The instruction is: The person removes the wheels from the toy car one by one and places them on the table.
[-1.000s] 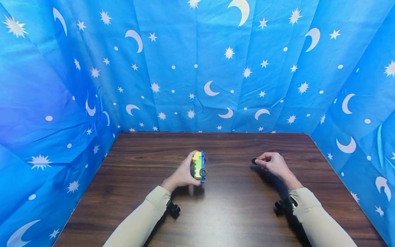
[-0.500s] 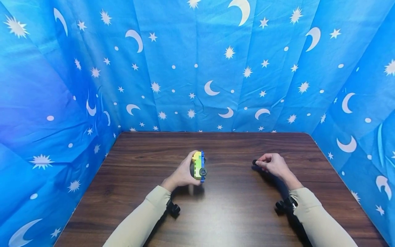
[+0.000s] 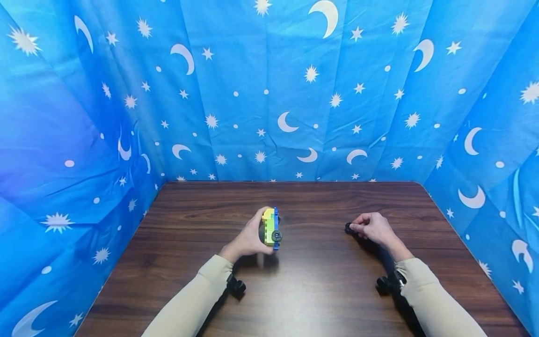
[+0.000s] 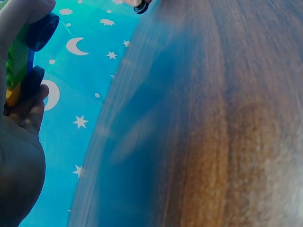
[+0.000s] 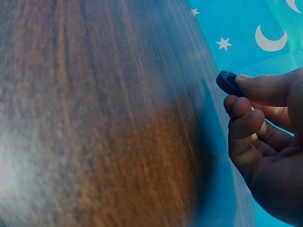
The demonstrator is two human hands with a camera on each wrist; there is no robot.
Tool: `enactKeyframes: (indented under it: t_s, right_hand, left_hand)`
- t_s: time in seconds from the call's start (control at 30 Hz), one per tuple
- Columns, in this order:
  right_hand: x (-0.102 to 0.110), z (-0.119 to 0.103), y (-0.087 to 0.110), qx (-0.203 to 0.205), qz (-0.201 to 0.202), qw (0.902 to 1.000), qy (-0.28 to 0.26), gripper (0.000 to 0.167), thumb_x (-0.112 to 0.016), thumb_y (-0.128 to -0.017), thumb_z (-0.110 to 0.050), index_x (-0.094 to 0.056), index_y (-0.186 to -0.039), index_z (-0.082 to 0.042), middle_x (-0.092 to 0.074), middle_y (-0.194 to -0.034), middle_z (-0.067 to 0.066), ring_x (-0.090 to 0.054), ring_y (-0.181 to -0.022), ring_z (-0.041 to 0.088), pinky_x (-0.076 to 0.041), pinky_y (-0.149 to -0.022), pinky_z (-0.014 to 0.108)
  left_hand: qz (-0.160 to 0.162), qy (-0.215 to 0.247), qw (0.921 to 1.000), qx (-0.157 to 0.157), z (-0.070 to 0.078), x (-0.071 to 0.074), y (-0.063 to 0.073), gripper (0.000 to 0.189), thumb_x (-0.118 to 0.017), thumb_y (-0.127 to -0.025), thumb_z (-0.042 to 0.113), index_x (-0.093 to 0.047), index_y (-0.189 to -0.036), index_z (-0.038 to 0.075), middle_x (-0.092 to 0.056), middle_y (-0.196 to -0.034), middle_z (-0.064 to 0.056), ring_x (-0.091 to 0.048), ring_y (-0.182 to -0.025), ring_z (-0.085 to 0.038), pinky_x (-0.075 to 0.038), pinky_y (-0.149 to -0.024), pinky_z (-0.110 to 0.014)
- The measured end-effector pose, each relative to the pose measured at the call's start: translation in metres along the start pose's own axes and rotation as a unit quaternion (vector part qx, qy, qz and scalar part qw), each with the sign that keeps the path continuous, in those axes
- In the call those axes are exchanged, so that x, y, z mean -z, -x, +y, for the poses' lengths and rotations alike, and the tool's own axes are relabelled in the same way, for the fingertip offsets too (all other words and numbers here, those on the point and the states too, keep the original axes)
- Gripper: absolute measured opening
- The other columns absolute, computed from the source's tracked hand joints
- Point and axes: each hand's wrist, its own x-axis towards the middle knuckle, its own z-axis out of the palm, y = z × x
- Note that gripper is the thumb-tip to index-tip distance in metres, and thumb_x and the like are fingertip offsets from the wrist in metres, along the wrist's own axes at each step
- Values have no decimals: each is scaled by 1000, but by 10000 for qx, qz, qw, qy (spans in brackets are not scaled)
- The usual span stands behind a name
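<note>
Near the middle of the table, my left hand grips a toy car built of green and yellow bricks on a blue base. The car is tipped on its side, and a black wheel on it faces up. In the left wrist view, two dark wheels show beside my thumb and fingers, while much of the car is cut off or covered. To the right, my right hand pinches a small black wheel between thumb and fingers, apart from the car.
Dark wood-grain table lies under both hands. A blue cloth backdrop with white moons and stars encloses the back and both sides. Each wrist carries a black camera mount.
My right hand has come slightly nearer to me with the wheel, whose round face now shows a little more. The left hand and the car stay nearly still.
</note>
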Motion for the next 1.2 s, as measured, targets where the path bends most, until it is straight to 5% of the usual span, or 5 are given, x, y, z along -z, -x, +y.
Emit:
enactKeyframes:
  t_s: [0.97,1.2]
  right_hand:
    - [-3,2,-1,-233,-88,9996,161,16,-70,-89,-19,-70,-82,-6,-63,-65,1,-57,-58,16,-49,-51,30]
    - [-1,-4,-2,-248,-65,9978,618,16,-70,-88,-23,-71,-83,-7,-63,-65,1,-58,-57,16,-48,-53,31]
  left_hand:
    - [8,12,10000,78,2,1,2,111,-85,-56,14,-25,-148,11,-50,-131,-7,-51,-118,-22,-37,-108,-49]
    - [5,-8,10000,56,0,1,1,109,-85,-56,13,-26,-148,14,-51,-130,-6,-52,-117,-21,-39,-108,-48]
